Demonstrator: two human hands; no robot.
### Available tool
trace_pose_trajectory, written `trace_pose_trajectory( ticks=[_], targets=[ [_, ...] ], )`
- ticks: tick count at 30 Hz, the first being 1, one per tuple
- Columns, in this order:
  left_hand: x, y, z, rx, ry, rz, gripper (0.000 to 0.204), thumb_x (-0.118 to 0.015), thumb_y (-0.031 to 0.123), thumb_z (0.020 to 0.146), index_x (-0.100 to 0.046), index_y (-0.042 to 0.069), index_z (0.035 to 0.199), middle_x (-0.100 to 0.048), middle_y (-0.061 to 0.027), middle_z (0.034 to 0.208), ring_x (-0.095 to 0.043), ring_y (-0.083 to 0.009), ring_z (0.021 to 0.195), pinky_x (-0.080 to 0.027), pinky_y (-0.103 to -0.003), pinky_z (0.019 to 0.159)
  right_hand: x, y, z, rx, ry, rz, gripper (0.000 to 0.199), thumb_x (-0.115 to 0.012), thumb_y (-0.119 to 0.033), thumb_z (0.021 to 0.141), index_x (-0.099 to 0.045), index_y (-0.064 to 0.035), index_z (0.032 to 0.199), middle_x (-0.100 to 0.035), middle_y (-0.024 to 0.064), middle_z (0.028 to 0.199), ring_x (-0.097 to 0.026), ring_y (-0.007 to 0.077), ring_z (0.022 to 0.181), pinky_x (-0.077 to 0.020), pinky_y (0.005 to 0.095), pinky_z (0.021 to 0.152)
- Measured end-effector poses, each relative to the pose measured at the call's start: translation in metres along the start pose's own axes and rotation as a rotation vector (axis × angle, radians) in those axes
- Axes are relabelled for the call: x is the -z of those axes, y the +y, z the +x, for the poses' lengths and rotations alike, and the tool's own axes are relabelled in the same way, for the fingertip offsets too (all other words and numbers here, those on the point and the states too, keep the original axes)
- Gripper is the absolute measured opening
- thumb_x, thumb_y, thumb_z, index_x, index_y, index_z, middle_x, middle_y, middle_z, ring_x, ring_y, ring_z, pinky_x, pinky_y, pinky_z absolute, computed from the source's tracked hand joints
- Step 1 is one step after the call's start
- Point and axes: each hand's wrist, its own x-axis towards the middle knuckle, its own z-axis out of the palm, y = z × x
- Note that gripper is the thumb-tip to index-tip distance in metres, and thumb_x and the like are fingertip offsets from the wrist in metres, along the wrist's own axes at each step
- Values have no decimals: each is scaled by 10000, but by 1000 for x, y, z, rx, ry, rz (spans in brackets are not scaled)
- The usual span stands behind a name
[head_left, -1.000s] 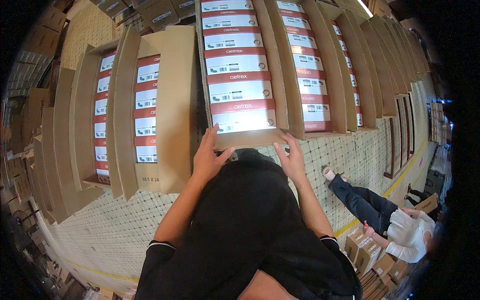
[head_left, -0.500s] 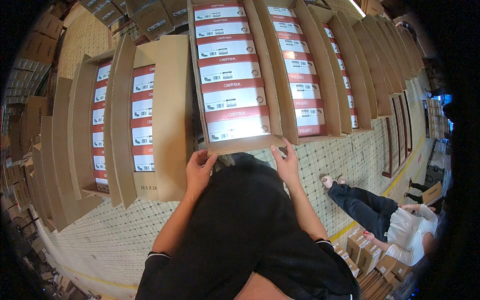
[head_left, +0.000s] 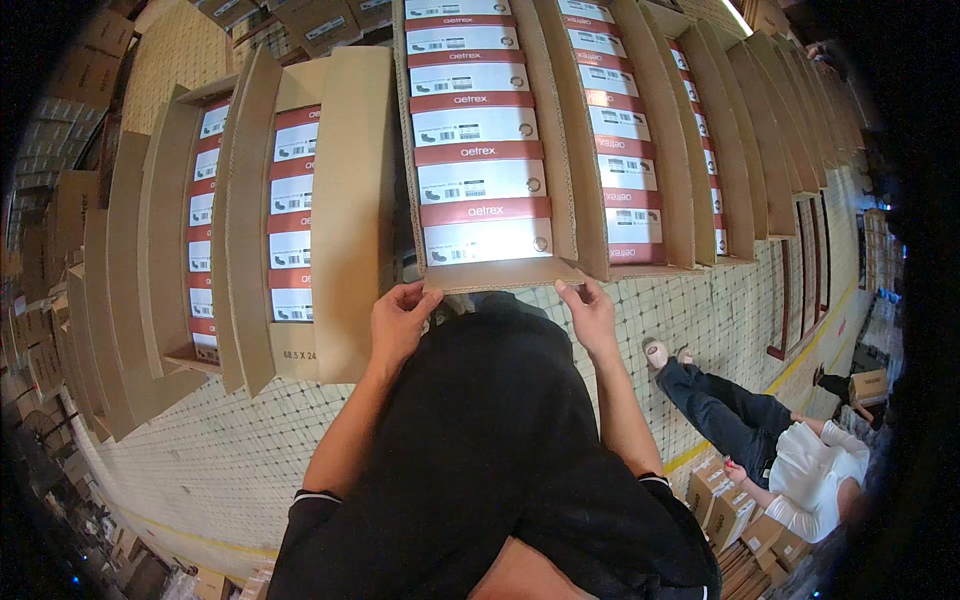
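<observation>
Both hands are on the near end of the open cardboard carton (head_left: 563, 150), which is packed with a row of red-and-white boxes (head_left: 480, 185). The left hand (head_left: 398, 322) curls its fingers over the carton's lower left corner, while the right hand (head_left: 592, 316) clasps the lower right corner. More open cartons (head_left: 330, 200) flank it on the tiled floor (head_left: 200, 450).

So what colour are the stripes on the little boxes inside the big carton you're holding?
Red stripes between white labels, inside the brown carton; the head view shows them.
</observation>
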Motion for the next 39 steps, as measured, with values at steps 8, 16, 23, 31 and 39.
trace_pose_trajectory(
  ticks=[8, 16, 23, 31, 39],
  targets=[
    [1, -5, 7, 10, 6, 30, 452, -807, 251, 844, -669, -89, 1108, -726, -99, 909, -650, -114, 802, -518, -264, 739, 4, -11, 3, -44, -21, -139, 530, -755, -285, 885, -613, 32, 1286, -714, 60, 975, -630, 110, 847, -507, 267, 789],
    [-1, 2, 1, 18, 24, -21, 385, -814, 230, 840, -673, -67, 1040, -715, -78, 883, -644, -107, 787, -516, -264, 724, 7, -6, 5, -58, 22, -147, 553, -773, -314, 863, -629, 55, 1249, -714, 93, 918, -647, 132, 836, -518, 281, 785],
    [5, 4, 7, 26, 1, 97, 397, -812, 263, 838, -669, -64, 1011, -713, -92, 884, -645, -116, 785, -522, -278, 726, 11, -18, 8, -60, 9, -177, 492, -773, -298, 861, -660, 54, 1185, -700, 64, 860, -624, 116, 778, -510, 275, 739],
    [10, 5, 10, 51, -77, 99, 355, -808, 250, 842, -674, -47, 984, -726, -102, 918, -662, -137, 830, -528, -291, 772, 18, -20, 7, -82, -64, -184, 450, -773, -321, 860, -690, 24, 1137, -675, 44, 763, -572, 88, 665, -469, 260, 616],
    [9, 3, 11, 52, -53, 121, 382, -809, 286, 842, -684, -37, 1004, -738, -114, 941, -677, -145, 848, -533, -298, 795, 21, -12, 12, -48, -80, -211, 482, -709, -362, 894, -671, -1, 1211, -731, 111, 815, -666, 134, 716, -506, 300, 637]
  ],
)
